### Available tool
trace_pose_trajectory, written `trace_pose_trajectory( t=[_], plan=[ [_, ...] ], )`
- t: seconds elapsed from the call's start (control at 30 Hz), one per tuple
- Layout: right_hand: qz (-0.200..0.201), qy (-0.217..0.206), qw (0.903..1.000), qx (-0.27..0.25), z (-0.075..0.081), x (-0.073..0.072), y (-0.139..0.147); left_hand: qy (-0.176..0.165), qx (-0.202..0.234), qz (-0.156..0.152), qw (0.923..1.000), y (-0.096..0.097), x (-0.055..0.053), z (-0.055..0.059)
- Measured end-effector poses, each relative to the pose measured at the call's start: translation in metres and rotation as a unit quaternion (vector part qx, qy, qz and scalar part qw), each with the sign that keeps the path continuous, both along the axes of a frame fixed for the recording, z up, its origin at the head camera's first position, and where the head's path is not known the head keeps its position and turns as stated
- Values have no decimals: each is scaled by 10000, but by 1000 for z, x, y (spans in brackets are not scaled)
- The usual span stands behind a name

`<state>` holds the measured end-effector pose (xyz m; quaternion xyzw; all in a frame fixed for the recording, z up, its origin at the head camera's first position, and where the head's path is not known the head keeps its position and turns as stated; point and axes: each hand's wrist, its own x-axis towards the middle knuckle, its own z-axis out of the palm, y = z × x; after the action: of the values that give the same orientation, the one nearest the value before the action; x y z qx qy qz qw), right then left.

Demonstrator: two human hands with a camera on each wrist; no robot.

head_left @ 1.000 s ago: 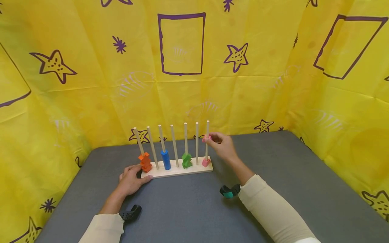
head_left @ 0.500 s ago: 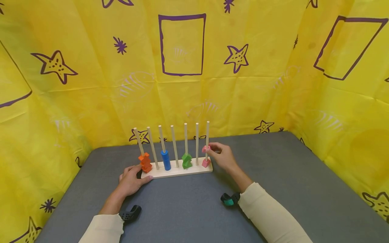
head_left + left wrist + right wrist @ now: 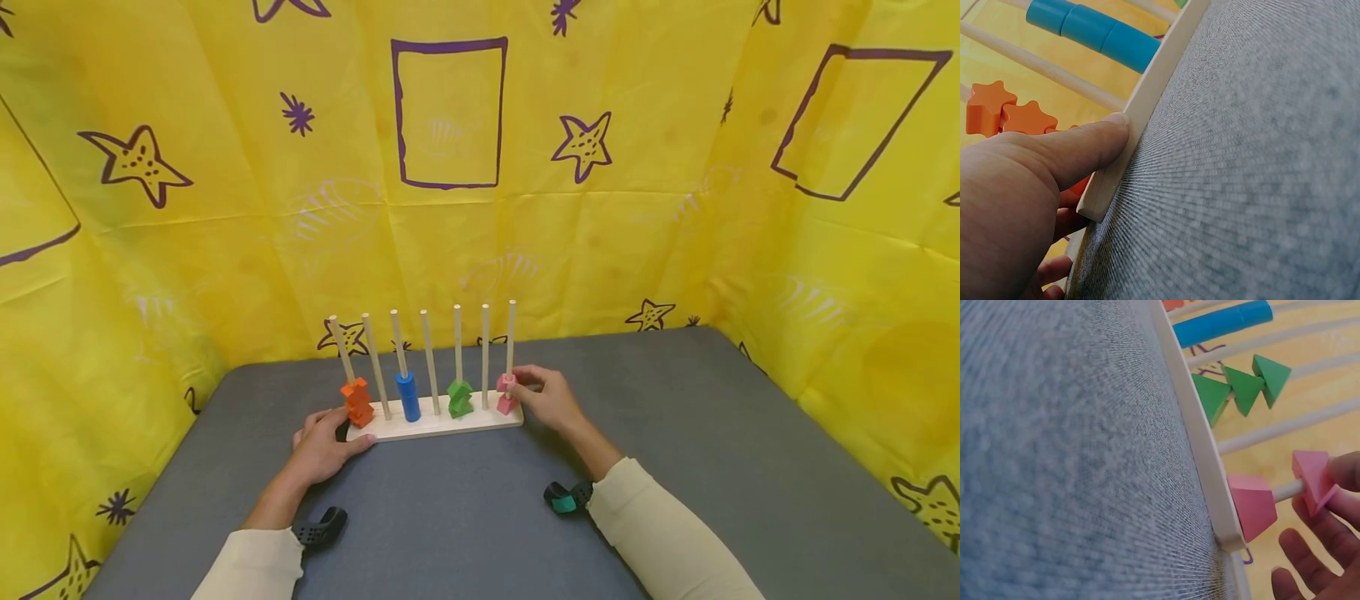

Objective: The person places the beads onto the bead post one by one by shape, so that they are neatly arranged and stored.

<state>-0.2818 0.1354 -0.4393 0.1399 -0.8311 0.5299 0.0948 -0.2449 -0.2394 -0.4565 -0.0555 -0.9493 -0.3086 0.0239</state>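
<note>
A wooden peg stand (image 3: 438, 426) with a row of upright pegs stands on the table. My left hand (image 3: 321, 450) grips its left end, the thumb (image 3: 1100, 140) on the front edge and the other fingers behind. My right hand (image 3: 557, 402) pinches a pink block (image 3: 1312, 478) between thumb and fingers. That block is threaded on the rightmost peg. Below it on the same peg sits another pink block (image 3: 1252, 506), resting on the base. In the right wrist view a short length of bare peg shows between the two.
Orange star blocks (image 3: 357, 402) fill the lower leftmost peg. Further along are stacked blue cylinders (image 3: 408, 397) and green triangular blocks (image 3: 460, 398); bare pegs stand between them. A grey table (image 3: 465, 517) lies under everything, with a yellow patterned cloth (image 3: 450, 242) hanging behind.
My right hand has brought the pink block down the rightmost peg, from about mid-height to close above the lower pink block. The left hand has stayed on the stand's end.
</note>
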Motion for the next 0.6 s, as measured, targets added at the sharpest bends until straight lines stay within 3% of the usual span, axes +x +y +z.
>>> trace_pose_trajectory(
  t=[0.3,0.6],
  plan=[
    [180,175,9991,330,-10,-2,-2,-26,23,15,10000,-3,1,0],
    [168,54,9996,200,-15,1,-2,39,-27,-27,10000,-3,0,0]
  ],
)
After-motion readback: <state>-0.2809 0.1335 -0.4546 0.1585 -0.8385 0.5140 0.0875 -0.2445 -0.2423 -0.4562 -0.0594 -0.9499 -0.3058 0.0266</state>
